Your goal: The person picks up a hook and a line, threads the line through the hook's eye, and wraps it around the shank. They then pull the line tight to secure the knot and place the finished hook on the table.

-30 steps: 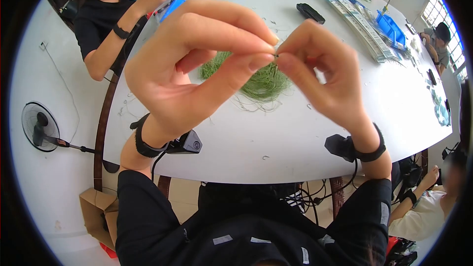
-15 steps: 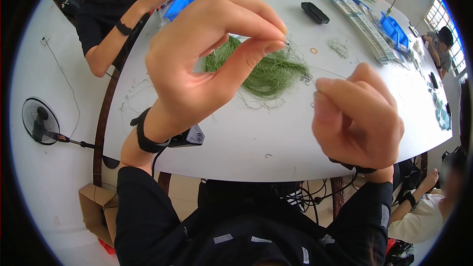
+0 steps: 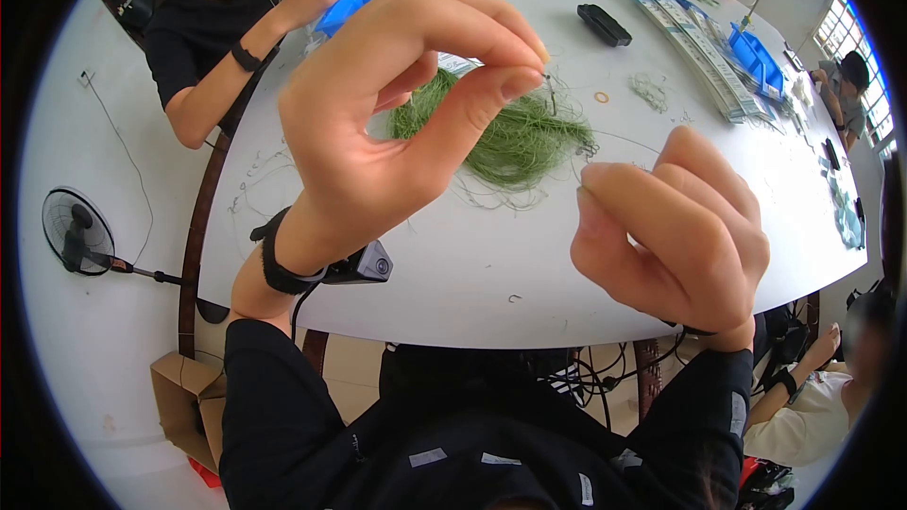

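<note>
My left hand [image 3: 378,123] is raised over the table, thumb and forefinger pinched on a small dark hook [image 3: 551,93] whose shank hangs below the fingertips. To its right and lower, my right hand [image 3: 675,231] is closed, with thumb and forefinger pressed together on a thin line that is barely visible. Behind my left hand a bundle of green line [image 3: 515,146] lies on the white table, with small hooks at its right edge. A single loose hook [image 3: 515,299] rests near the front edge.
A black case [image 3: 605,25], an orange ring [image 3: 602,97], a pale line coil [image 3: 649,92], long packets [image 3: 694,47] and a blue tray [image 3: 756,61] lie farther back. A black camera box [image 3: 364,264] is by my left wrist. Several people sit around the table.
My right hand has moved a little left, closer to my left hand. More of the hook now shows below my left fingertips. The co-worker's hand at the upper left has shifted slightly.
</note>
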Available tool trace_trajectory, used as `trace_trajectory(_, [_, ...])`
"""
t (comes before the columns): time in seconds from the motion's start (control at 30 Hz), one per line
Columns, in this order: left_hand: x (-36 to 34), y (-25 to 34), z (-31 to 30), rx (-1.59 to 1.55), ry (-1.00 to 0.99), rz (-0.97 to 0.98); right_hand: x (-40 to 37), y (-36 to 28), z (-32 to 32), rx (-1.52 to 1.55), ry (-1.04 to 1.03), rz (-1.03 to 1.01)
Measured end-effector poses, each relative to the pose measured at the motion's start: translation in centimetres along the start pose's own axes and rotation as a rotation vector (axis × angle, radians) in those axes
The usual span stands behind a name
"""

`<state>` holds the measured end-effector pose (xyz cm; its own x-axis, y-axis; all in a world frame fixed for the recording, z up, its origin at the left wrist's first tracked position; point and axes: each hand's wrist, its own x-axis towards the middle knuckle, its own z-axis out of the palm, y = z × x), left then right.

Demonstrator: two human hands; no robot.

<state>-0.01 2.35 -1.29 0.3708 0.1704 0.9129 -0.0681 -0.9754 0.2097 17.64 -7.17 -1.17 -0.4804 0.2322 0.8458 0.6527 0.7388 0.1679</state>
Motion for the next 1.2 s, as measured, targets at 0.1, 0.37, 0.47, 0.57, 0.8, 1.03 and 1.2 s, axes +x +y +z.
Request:
trace_trajectory(0.1, [0.2, 0.3, 0.0, 0.044, -0.047, 0.032, 0.3, -0.4, -0.5, 0.005, -0.014, 0.015])
trace_trajectory(0.37, [-0.4, 0.3, 0.9, -0.030, -0.122, 0.058, 0.4, 0.1, -0.7, 0.029, 0.093, 0.203])
trace_trajectory(0.47, [0.0, 0.8, 0.4, 0.004, -0.208, 0.164, 0.1, 1.4, -0.3, 0.115, 0.068, 0.451])
trace_trajectory(0.57, [0.1, 0.9, 0.3, -0.049, -0.169, 0.175, 0.3, 1.9, 0.8, 0.425, -0.143, 0.732])
trace_trajectory(0.8, [-0.2, 0.3, 0.3, -0.004, -0.070, 0.096, -0.5, 0.7, 2.8, 1.080, -0.258, 1.004])
trace_trajectory(1.03, [-0.2, -0.5, 0.6, 0.236, -0.047, 0.197, 0.7, -1.2, -0.1, 0.732, -0.222, 0.848])
trace_trajectory(1.2, [-0.3, 0.0, 1.0, 0.243, -0.120, 0.250, 0.6, 0.4, -0.8, 0.446, 0.007, 0.733])
